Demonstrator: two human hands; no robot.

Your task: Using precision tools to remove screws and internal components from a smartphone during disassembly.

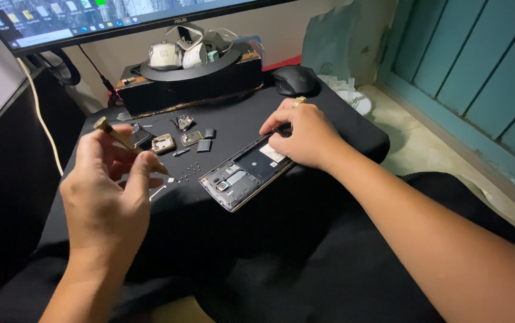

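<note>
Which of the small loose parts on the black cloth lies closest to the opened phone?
The dark grey rectangular piece, just above the opened phone's left end. The gold-rimmed parts sit farther left, nearer the left hand with its screwdriver.
</note>
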